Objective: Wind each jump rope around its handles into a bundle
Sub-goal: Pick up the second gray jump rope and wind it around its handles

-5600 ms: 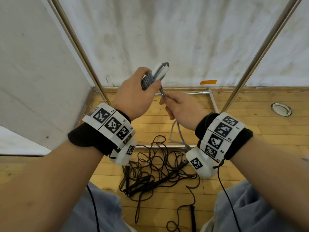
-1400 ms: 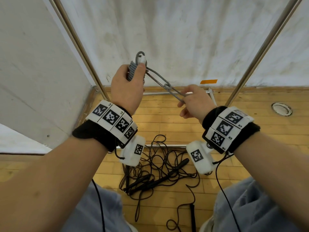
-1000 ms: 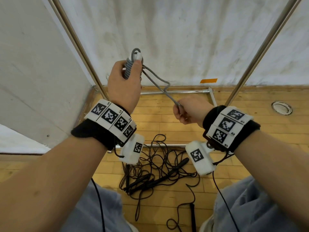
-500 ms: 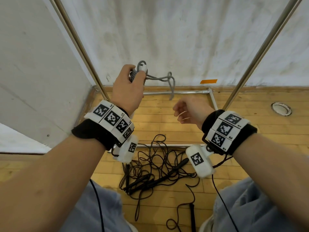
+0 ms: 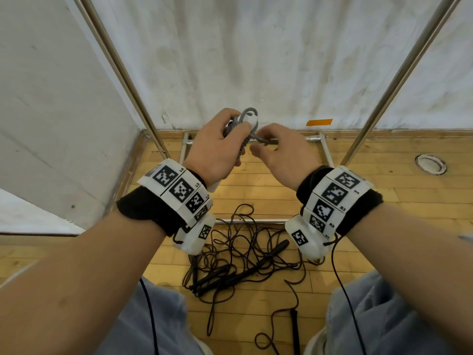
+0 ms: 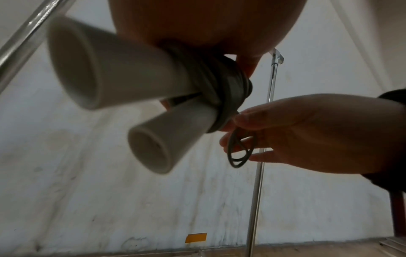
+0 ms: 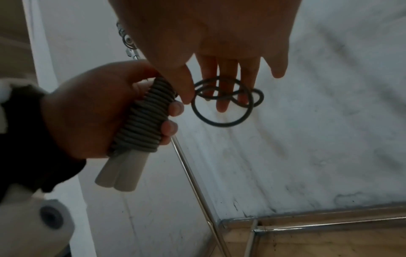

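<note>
Our left hand is curled tight around the grey jump rope, whose cord is wound in close coils around its two white handles. We hold this bundle up in front of us, above the floor, with the handles lying side by side and their open butt ends sticking out below our fist. From the right wrist view, our fingertips wrap over the coils.

Our right hand sits just beside the bundle with its fingers fairly straight and spread. The loose tail of the grey cord forms a few small loops that hang around and between these fingers; the thumb reaches toward the top of the coils. We cannot tell for certain whether thumb and forefinger pinch the cord, though the loops rest on the fingers.

Below our wrists, on the wooden floor, lies a tangle of black jump ropes with slim black handles, unwound and well apart from the grey bundle. A chrome frame stands against the white wall, a strip of orange tape is stuck near the wall's foot, and a round white fitting is set in the floor to the right.
</note>
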